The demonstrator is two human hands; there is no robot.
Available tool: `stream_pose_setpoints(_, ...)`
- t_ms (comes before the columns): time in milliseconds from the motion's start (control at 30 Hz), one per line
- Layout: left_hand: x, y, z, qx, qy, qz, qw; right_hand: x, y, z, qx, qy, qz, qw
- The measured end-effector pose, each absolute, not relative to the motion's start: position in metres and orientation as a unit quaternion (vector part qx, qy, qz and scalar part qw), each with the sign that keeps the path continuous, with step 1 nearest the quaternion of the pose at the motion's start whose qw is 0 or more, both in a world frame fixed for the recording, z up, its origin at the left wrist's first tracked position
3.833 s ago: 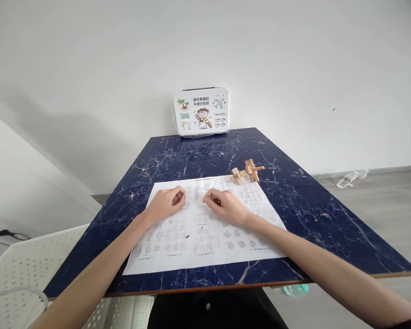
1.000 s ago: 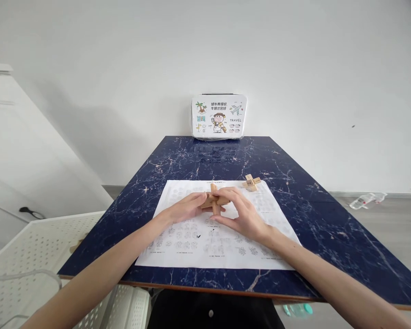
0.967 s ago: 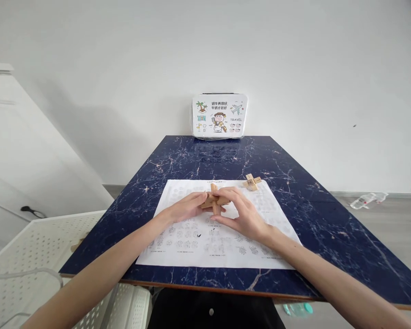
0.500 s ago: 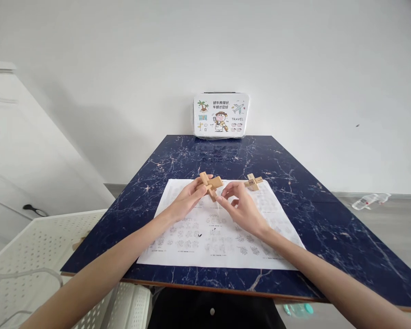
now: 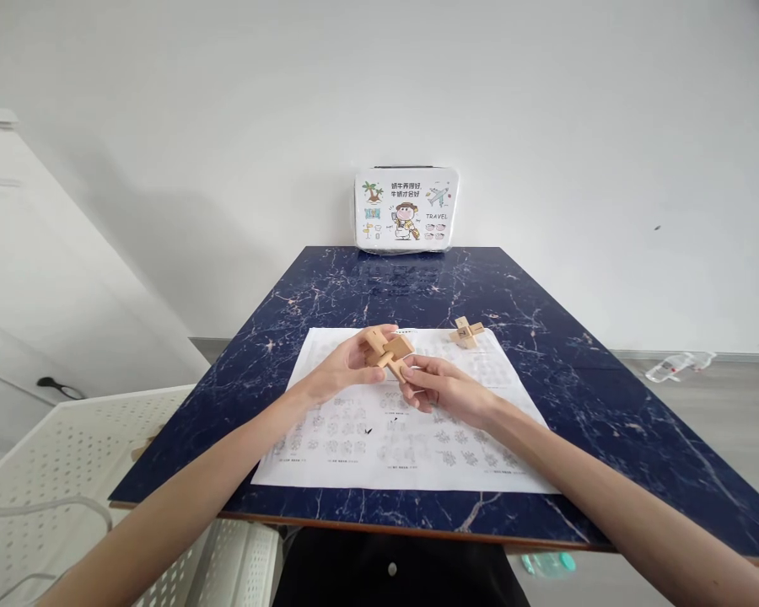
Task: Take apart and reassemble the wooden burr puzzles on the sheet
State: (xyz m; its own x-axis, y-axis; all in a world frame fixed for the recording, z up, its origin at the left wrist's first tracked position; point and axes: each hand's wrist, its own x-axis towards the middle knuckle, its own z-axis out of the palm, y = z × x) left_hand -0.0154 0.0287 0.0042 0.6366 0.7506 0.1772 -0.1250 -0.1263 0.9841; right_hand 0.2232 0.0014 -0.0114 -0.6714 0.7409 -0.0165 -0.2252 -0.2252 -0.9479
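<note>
Over the middle of a white printed sheet (image 5: 347, 464), a wooden interlocking puzzle (image 5: 389, 350) of crossed light-brown bars is held up between both hands. My left hand (image 5: 347, 362) grips it from the left, thumb along the near side and fingers behind. My right hand (image 5: 439, 388) pinches the lower right bar end between thumb and fingers. Part of the puzzle is hidden by the fingers. Behind my right hand, at the sheet's far right corner, rests a second wooden cross-shaped puzzle (image 5: 466, 333) with dark marks on its bars.
The dark blue marble-patterned table (image 5: 228, 430) carries the sheet. A white case (image 5: 406, 211) with cartoon prints stands at the far edge against the wall. Left of the table is a white perforated basket (image 5: 51, 447). Plastic bottles (image 5: 680, 367) lie on the floor at right.
My right hand has closed on the lower right end of the puzzle, where its fingers were looser before. The puzzle has tilted and dropped slightly. The view has shifted a little.
</note>
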Motion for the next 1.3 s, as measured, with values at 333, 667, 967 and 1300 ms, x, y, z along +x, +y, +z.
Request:
stream_pose_setpoints(333,-0.0148,0.0305,0.0048,0.684,0.213,0.387,0.581,0.2252,0.0033,-0.0123,-0.227,-0.53,0.742,0.342)
stream_pose_setpoints(667,-0.014,0.0288,0.008,0.68,0.228,0.398,0.572,0.2235,0.0017,-0.0103,-0.214,-0.544,0.733,0.347)
stream_pose_setpoints(967,-0.0146,0.0287,0.0086,0.687,0.231,0.391,0.567,0.2227,0.0,-0.0077,-0.217,-0.541,0.733,0.35)
stream_pose_setpoints(1300,-0.015,0.0296,0.0062,0.679,0.24,0.403,0.565,0.2227,0.001,-0.0111,-0.217,-0.526,0.743,0.351)
